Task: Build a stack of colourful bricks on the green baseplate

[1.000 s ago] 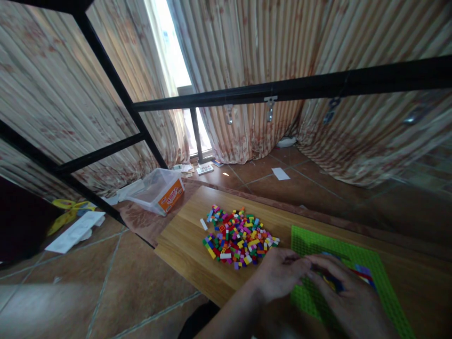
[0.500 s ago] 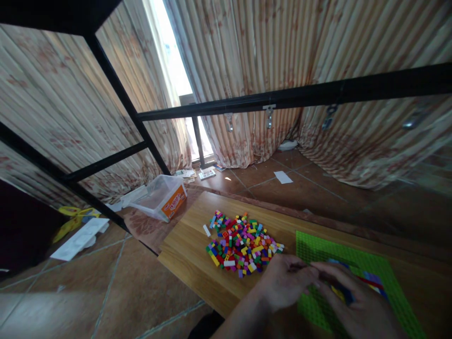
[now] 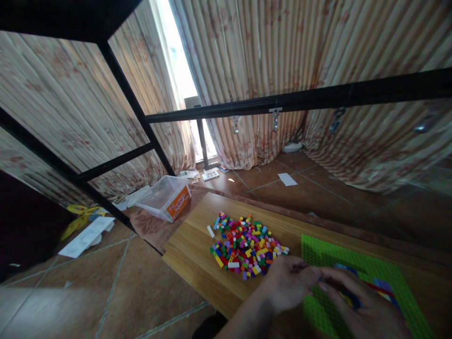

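We identify the plate [image 3: 316, 247] by its green. In the bricks [image 3: 249, 245] we note red, yellow, blue, green, orange, pink, purple and white, mixed. We record the table [image 3: 197, 235] as tan with wood grain, the frame [image 3: 300, 99] as black, the curtains [image 3: 268, 52] as beige with reddish blotches, and the box label [image 3: 179, 203] as orange with white lettering.

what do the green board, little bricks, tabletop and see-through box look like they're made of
Green board: likely plastic, judging by its studded surface and uniform colour.
Little bricks: probably hard plastic, bright and blocky.
Tabletop: smooth wood or wood-look laminate; the grain shows, but not which.
Box: most likely clear plastic, slightly cloudy, with thin see-through walls.
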`<state>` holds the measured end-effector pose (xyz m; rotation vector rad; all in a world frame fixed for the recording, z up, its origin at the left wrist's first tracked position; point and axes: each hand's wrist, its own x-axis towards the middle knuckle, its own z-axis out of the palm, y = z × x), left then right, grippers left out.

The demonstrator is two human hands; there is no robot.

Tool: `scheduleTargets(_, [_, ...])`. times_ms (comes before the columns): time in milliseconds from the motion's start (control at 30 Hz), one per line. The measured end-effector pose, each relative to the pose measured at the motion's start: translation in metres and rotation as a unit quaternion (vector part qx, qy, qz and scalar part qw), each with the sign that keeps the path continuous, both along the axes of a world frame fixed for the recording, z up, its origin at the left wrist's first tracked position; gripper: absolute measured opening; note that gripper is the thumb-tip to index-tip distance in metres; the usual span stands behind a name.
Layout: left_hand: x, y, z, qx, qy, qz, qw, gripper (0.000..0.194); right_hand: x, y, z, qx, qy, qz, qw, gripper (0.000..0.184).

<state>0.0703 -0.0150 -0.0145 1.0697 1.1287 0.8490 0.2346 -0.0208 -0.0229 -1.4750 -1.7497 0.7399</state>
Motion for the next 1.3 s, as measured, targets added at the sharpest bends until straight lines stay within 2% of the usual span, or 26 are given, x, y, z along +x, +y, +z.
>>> scheduleTargets(200, [-0.007,0.007,0.0,0.029,-0.002,0.054,0.998,0.033,0.002,-0.002,-0.007,0.003,-0.022,0.003,1.0,0.031])
scheduleTargets(367, [-0.018,0.017,0.009,0.027,-0.039,0.134,0.99,0.028,-0.005,-0.007,-0.01,0.012,-0.045,0.022,0.999,0.026])
scheduleTargets(567, [-0.053,0.026,0.025,0.075,-0.066,0.256,0.962,0.033,-0.03,-0.009,-0.016,0.017,-0.08,0.117,0.99,0.022])
scheduleTargets(633, [-0.067,0.026,0.029,0.076,-0.092,0.286,0.951,0.032,-0.036,-0.008,-0.02,0.016,-0.099,0.129,0.987,0.021])
scheduleTargets(800, [-0.091,0.022,0.036,0.071,-0.126,0.323,0.935,0.031,-0.045,-0.006,-0.028,0.016,-0.134,0.109,0.985,0.022])
scheduleTargets(1000, [-0.11,0.018,0.038,0.083,-0.159,0.349,0.92,0.027,-0.057,-0.005,-0.026,-0.007,-0.163,0.11,0.98,0.022])
scheduleTargets(1200, [-0.131,0.014,0.046,0.08,-0.207,0.424,0.878,0.024,-0.075,-0.002,-0.027,0.01,-0.146,0.086,0.985,0.025])
scheduleTargets(1300, [-0.135,0.012,0.049,0.07,-0.234,0.435,0.867,0.024,-0.081,0.0,-0.029,0.01,-0.132,0.072,0.989,0.028])
